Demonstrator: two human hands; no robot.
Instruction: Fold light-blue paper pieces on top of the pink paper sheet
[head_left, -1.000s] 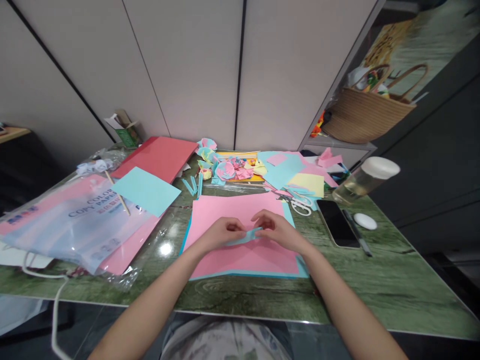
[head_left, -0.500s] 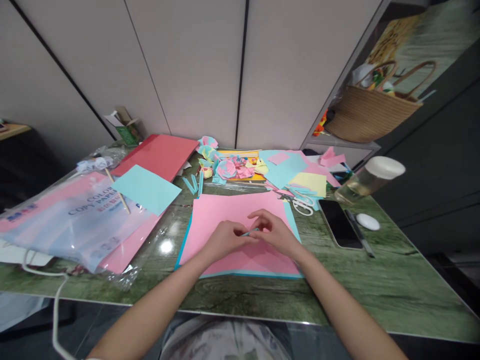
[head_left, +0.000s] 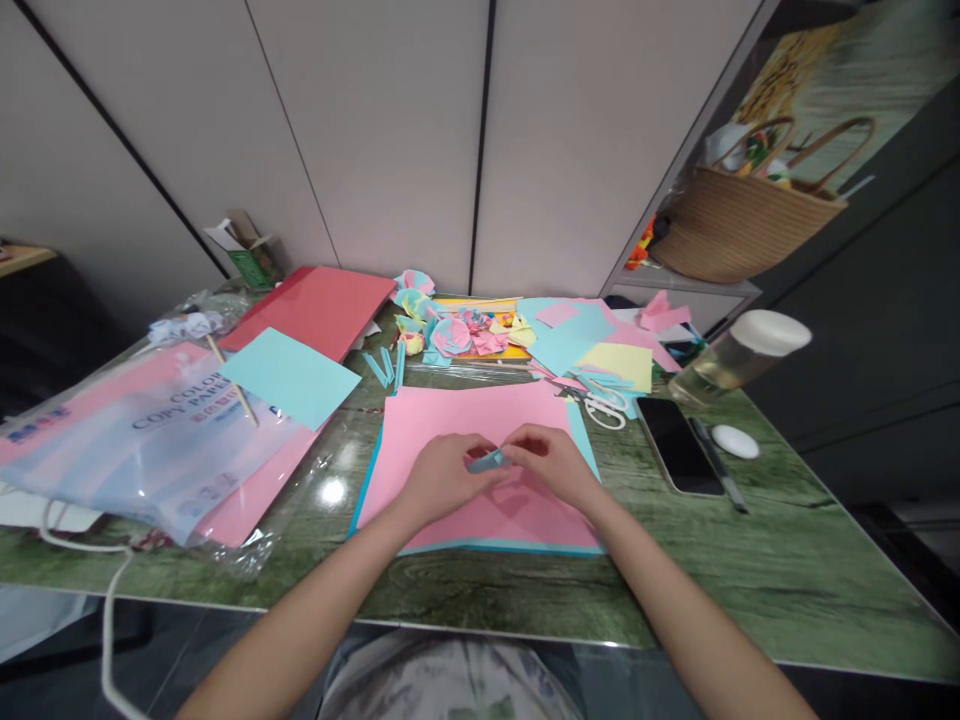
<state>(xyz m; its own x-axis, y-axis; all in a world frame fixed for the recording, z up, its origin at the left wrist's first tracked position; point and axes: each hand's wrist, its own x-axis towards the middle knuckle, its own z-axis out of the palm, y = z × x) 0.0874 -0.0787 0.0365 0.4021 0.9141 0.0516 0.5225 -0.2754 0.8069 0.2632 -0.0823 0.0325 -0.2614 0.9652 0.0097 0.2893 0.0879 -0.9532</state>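
Note:
Both hands meet over a pink paper sheet (head_left: 465,410) that lies on a blue sheet on the green table (head_left: 750,560). My left hand (head_left: 442,475) and my right hand (head_left: 551,462) each pinch one end of a small folded blue paper strip (head_left: 487,461), held just above the pink sheet. The fingers of both hands are closed on it.
A plastic pack of coloured copy paper (head_left: 127,430) with a loose blue sheet (head_left: 289,375) lies at the left. A red folder (head_left: 315,308), paper flowers (head_left: 450,335), white scissors (head_left: 609,408), a phone (head_left: 679,445), a pen, a lidded jar (head_left: 739,358) and a wicker basket (head_left: 750,220) stand behind and right.
The hands have drawn closer together, and the blue strip, long and flat a second ago, is now folded into a short piece between the fingertips.

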